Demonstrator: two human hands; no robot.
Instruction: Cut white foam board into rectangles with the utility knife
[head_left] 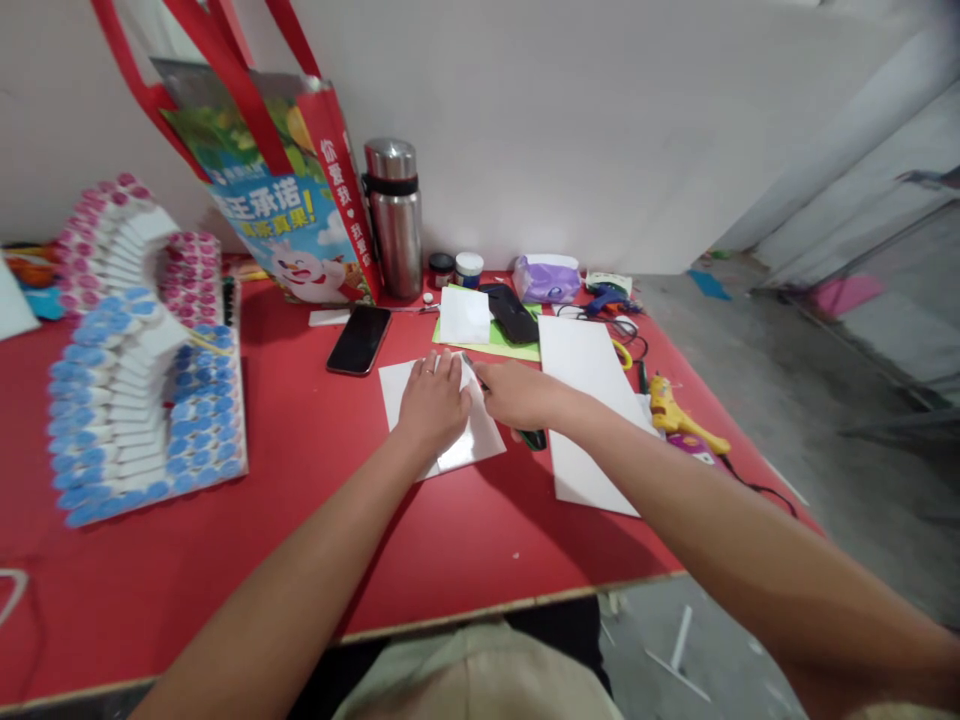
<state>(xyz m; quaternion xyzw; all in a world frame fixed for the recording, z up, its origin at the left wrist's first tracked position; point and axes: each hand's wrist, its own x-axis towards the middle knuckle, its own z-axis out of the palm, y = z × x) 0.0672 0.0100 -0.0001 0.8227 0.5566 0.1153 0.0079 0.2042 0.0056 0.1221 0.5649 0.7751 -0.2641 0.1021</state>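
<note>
My left hand (433, 400) lies flat, fingers stretched, pressing a white sheet (480, 438) onto the red table (300, 450). My right hand (517, 395) is closed round a dark green-handled tool (532, 438), a pen or knife; its tip touches the sheet close to my left fingers. A larger white board (585, 400) lies just right of my right hand.
A black phone (359, 338), steel flask (394, 215), red shopping bag (292, 200), green paper with a white card (465, 315), purple tissue pack (547, 277), yellow glue gun (679, 412) and cables stand behind and right. A model of blue and pink capped pieces (142, 400) fills the left.
</note>
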